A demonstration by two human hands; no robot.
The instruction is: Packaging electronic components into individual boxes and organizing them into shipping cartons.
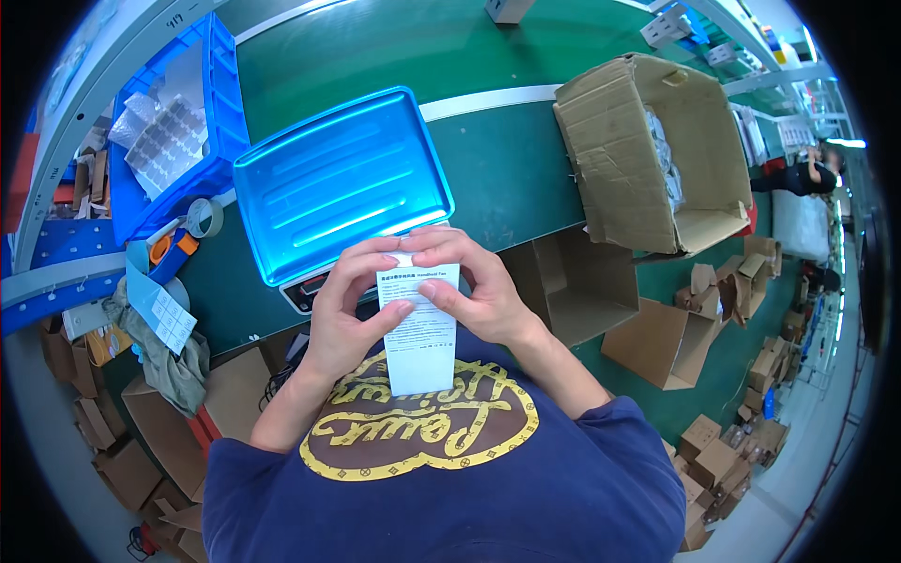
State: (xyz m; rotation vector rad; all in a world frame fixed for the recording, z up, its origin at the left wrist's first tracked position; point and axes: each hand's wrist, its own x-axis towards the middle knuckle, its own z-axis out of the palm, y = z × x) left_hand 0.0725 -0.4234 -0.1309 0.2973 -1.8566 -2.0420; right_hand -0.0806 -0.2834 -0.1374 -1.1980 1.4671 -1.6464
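Both of my hands grip a narrow white box (420, 361) with small dark print, held upright in front of my chest. My left hand (349, 305) has its thumb pressed on the printed face and its fingers curled around the far top end. From the other side my right hand (479, 286) does the same, thumb on the print. The fingertips of both hands meet at the top of the box, where they partly hide it. Just beyond them lies a shiny blue metal tray (343, 183), set on what looks like a weighing scale (302, 295).
A blue crate (230, 103) with bubble wrap stands at the left, near a tape roll (205, 218) and a label sheet (160, 305). At the right sits a large open carton (610, 155) holding plastic-wrapped goods. More cartons (662, 342) are on the floor. Far right, a person (807, 178) in black.
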